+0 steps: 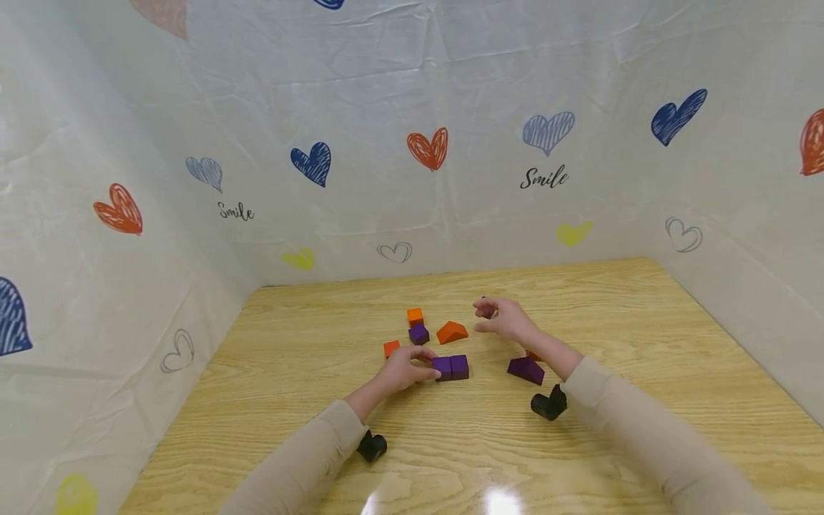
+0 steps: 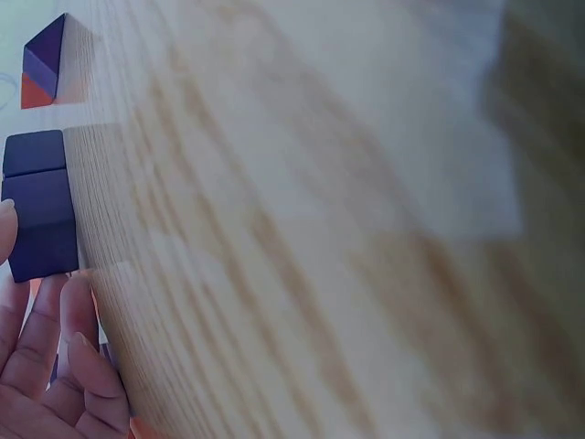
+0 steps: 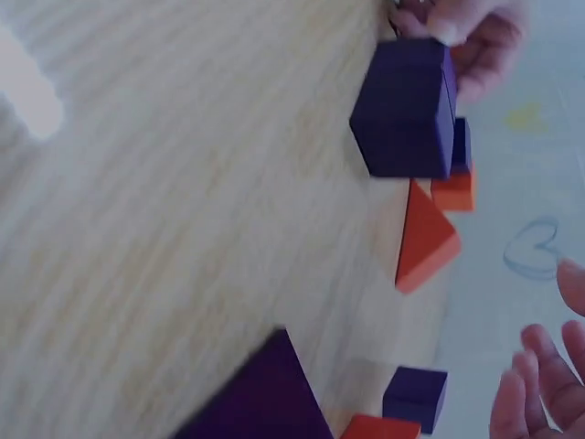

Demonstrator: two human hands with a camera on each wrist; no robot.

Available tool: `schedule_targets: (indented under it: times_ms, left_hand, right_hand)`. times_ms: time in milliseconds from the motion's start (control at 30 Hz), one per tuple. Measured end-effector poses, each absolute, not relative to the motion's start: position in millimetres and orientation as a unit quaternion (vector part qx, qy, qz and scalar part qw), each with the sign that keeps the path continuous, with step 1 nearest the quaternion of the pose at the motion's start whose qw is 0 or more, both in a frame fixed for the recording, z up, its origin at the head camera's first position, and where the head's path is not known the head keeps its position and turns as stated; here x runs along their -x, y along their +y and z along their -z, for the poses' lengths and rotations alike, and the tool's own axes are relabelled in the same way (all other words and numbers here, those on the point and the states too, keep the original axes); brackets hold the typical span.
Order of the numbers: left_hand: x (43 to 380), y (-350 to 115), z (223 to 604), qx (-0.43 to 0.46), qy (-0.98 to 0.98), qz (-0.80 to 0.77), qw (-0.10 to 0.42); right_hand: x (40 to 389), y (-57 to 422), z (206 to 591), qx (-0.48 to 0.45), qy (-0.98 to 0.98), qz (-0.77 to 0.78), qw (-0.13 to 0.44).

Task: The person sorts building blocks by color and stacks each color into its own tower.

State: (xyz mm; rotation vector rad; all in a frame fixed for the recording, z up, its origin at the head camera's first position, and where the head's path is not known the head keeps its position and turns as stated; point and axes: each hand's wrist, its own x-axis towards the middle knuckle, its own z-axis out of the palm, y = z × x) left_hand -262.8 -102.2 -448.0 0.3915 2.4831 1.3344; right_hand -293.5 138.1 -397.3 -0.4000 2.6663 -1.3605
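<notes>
Two purple cubes (image 1: 460, 366) stand side by side, touching, on the wooden table. My left hand (image 1: 402, 368) pinches the left-hand cube (image 2: 41, 219) between thumb and fingers, at its left end. Farther back and to the right, my right hand (image 1: 506, 320) is held with parted, slightly bent fingers. Close to those fingers is another purple block (image 3: 414, 398); in the right wrist view a gap shows between them. An orange-red triangular block (image 1: 452, 331) lies between the two hands, behind the pair of cubes.
Behind the left hand are an orange cube (image 1: 415, 315), a small purple block (image 1: 418, 334) and a red block (image 1: 390, 347). A purple wedge-shaped block (image 1: 526, 370) lies by the right forearm, which partly hides a red block (image 1: 532, 355). A heart-printed sheet (image 1: 360, 214) hangs behind the table.
</notes>
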Motion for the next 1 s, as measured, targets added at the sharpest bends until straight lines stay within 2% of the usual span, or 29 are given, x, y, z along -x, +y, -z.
schedule_targets:
  times_ms: [133, 500, 767, 1000]
  left_hand:
    - [262.7, -102.9, 448.9, -0.134, 0.862, -0.466, 0.148]
    - [262.8, -103.5, 448.3, -0.136, 0.865, -0.461, 0.145]
    - [261.3, -102.1, 444.6, -0.135, 0.866, -0.46, 0.143]
    - [261.2, -102.5, 444.4, -0.131, 0.866, -0.461, 0.144]
  right_hand:
    - [306.8, 146.6, 394.8, 0.111, 0.886, 0.449, 0.035]
    - [341.1, 156.0, 419.1, 0.055, 0.903, 0.424, 0.037]
    - [347.7, 154.1, 430.4, 0.025, 0.916, 0.397, 0.045]
    - [347.3, 150.4, 431.5, 0.004, 0.933, 0.358, 0.029]
